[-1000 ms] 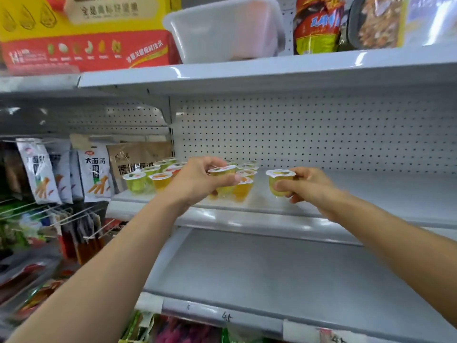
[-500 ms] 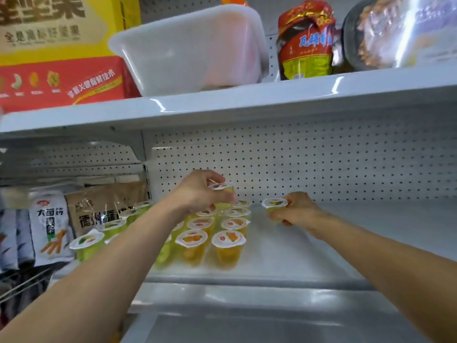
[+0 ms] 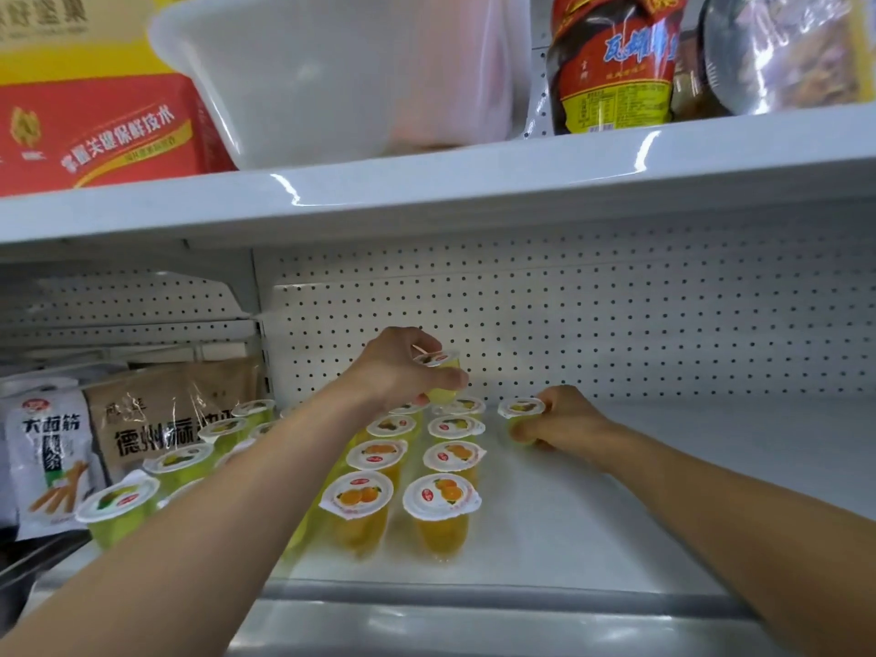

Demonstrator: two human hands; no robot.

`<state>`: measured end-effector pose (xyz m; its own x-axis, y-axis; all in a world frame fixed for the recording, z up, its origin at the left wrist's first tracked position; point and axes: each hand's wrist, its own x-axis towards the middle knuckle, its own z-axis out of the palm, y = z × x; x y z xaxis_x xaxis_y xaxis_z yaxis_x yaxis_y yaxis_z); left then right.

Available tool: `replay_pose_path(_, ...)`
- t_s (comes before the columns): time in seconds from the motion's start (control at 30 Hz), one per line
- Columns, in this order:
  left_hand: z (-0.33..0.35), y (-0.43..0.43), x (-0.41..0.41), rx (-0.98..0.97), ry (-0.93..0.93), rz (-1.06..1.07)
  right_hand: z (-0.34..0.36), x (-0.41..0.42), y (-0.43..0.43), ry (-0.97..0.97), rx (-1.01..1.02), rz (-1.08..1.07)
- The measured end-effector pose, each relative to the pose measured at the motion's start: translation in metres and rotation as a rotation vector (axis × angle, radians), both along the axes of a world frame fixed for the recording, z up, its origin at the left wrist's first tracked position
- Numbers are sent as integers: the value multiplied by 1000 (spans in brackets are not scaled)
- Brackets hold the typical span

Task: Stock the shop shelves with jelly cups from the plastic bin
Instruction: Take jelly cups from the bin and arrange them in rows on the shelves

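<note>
At the far left stand the snack bags (image 3: 47, 457). Just beside them a line of green jelly cups (image 3: 118, 505) runs from the front edge toward the back. Next come two columns of orange jelly cups (image 3: 441, 500), upright with lids up, filling the shelf (image 3: 663, 514) front to back. Over their rear end, and below the plastic bin (image 3: 341, 73) on the shelf above, hovers the left hand (image 3: 398, 372). Its thumb and fingers are curled round the lifted cup (image 3: 438, 377), which is upright and clear of the lids beneath (the hand hides whether a free slot remains under it). Just to the right, the right hand (image 3: 564, 424) has its fingers wrapped round the low cup (image 3: 521, 414). That cup is upright, its base on or almost on the shelf, just beside the right orange column and near the pegboard wall (image 3: 616, 324).

I judge this to be the start of a fresh column. Bare shelf lies to the right of and in front of the low cup, so the right hand is nearer to a set-down, straight down along the cup's upright axis. The lifted cup would likely have to travel rightward or forward first.
</note>
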<state>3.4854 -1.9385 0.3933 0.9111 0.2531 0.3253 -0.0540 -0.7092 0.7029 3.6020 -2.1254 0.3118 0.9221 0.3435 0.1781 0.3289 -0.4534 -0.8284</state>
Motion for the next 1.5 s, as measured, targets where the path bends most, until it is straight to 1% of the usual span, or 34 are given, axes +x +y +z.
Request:
replay_pose_path(0.13, -3, 0, 4, 6, 3, -7, -2, 6, 3, 8, -16, -27)
replay_pose_path(0.27, -4, -2, 7, -8, 30, -20, -1, 4, -1, 28, -91, -22)
replay_pose_path(0.3, -3, -4, 7, -12, 39, -23, 2, -1, -3, 8, -123, -34)
replay_pose_path(0.37, -2, -8, 7, -21, 46, -33, 9, -10, -8, -132, -171, -96)
replay_pose_path(0.4, -2, -11, 7, -25, 44, -36, 14, -15, -9, -216, -144, -106)
replay_pose_path(0.43, 0, -15, 7, -25, 43, -37, 21, -21, -11, -277, -74, -82)
replay_pose_path(0.47, 1, -19, 8, -19, 43, -38, 27, -27, -13, -296, 7, -27)
replay_pose_path(0.53, 2, -28, 9, 3, 47, -45, 39, -42, -15, -229, 110, 136)
replay_pose_path(0.63, 2, -40, 11, 28, 56, -69, 49, -61, -16, -122, 134, 288)
replay_pose_path(0.73, 2, -47, 11, 12, 53, -117, 46, -67, -17, -134, 198, 291)
replay_pose_path(0.8, 2, -49, 8, -19, 92, -193, 44, -69, -19, -142, 216, 279)
replay_pose_path(0.87, 1, -49, 4, -74, 146, -271, 41, -67, -22, -124, 184, 255)
replay_pose_path(0.93, 0, -48, 0, -85, 152, -288, 37, -63, -26, -86, 139, 210)
replay_pose_path(0.97, -1, -46, -1, -46, 131, -269, 33, -61, -27, -75, 117, 186)
replay_pose_path(1.1, -7, -29, -8, 263, 7, -110, 16, -53, -28, -23, 42, 110)
replay_pose_path(1.17, -9, -23, -11, 332, 0, -75, 9, -52, -26, -1, 25, 104)
replay_pose_path(1.3, -15, -16, -16, 375, 6, -50, 2, -51, -22, 38, 23, 111)
replay_pose_path(1.5, -22, -9, -17, 378, -9, -29, -3, -50, -17, 53, 40, 110)
